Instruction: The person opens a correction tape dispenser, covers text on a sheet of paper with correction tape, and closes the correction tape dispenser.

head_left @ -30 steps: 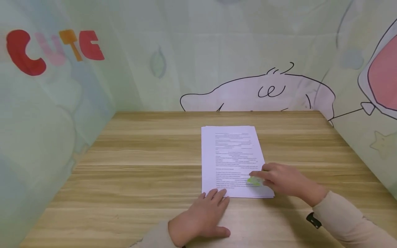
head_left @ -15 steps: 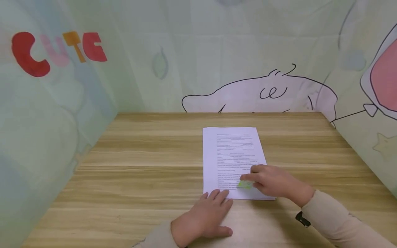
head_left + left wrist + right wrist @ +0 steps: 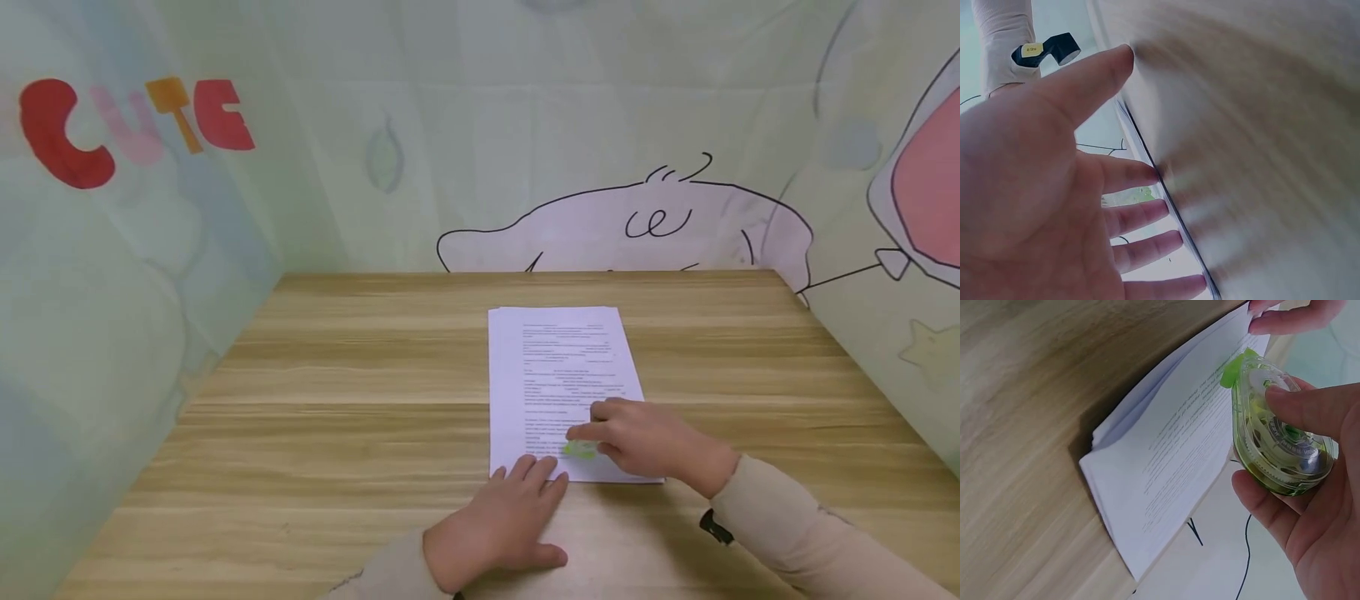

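Observation:
A stack of printed paper (image 3: pixel 555 367) lies on the wooden table. My right hand (image 3: pixel 648 442) pinches a clear green correction tape dispenser (image 3: pixel 1282 434) between thumb and fingers. In the right wrist view its green tip (image 3: pixel 1232 372) is at the printed lines near the sheet's lower edge; I cannot tell whether it touches. My left hand (image 3: pixel 510 517) is spread out, its fingertips resting on the paper's near edge and its thumb on the table. Seen from the left wrist, the left fingers (image 3: pixel 1141 215) are nearly straight and grip nothing.
The wooden table (image 3: pixel 337 400) reaches back to a fabric wall (image 3: pixel 337 167) printed with cartoon shapes and letters. A black strap clip (image 3: pixel 716 527) hangs below the right sleeve. In the right wrist view, sheet edges fan apart slightly at one side.
My right hand has slid left across the lower printed lines with the correction tape dispenser. The left hand stays at the paper's near edge, shifted very slightly right.

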A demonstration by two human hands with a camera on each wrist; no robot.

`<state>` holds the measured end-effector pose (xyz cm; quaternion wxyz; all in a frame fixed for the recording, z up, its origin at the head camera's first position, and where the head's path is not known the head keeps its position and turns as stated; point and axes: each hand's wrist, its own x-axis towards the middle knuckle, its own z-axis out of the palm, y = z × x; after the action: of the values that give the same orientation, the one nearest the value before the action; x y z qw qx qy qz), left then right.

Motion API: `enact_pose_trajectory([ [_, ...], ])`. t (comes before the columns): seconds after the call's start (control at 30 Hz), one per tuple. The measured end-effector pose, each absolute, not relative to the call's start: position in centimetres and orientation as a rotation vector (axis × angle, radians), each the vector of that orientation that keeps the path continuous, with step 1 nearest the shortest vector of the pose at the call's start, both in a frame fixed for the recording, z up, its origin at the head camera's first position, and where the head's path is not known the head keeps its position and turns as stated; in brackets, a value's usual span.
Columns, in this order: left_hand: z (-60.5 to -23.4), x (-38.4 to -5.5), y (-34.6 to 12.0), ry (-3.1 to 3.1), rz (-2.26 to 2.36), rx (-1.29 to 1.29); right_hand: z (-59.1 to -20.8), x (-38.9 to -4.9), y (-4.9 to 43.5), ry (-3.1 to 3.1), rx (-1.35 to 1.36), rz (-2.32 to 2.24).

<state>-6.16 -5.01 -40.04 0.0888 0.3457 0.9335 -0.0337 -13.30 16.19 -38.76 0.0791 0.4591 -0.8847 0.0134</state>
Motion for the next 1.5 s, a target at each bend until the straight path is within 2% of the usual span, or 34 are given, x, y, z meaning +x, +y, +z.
enact_pose_trajectory([
  [0.7,-40.14,-6.68,-4.78,2.757,-0.141,1.038,-39.12,-13.71,15.45,-2.602,1.434,0.038],
  [0.97,-40.12,-6.61,-4.74,2.744,-0.148,1.016,-38.90,-13.57,15.22,-2.578,1.485,-0.133],
  [1.5,-40.13,-6.70,-4.43,2.760,-0.129,1.015,-38.55,-13.98,15.18,-2.521,1.537,-0.166],
])
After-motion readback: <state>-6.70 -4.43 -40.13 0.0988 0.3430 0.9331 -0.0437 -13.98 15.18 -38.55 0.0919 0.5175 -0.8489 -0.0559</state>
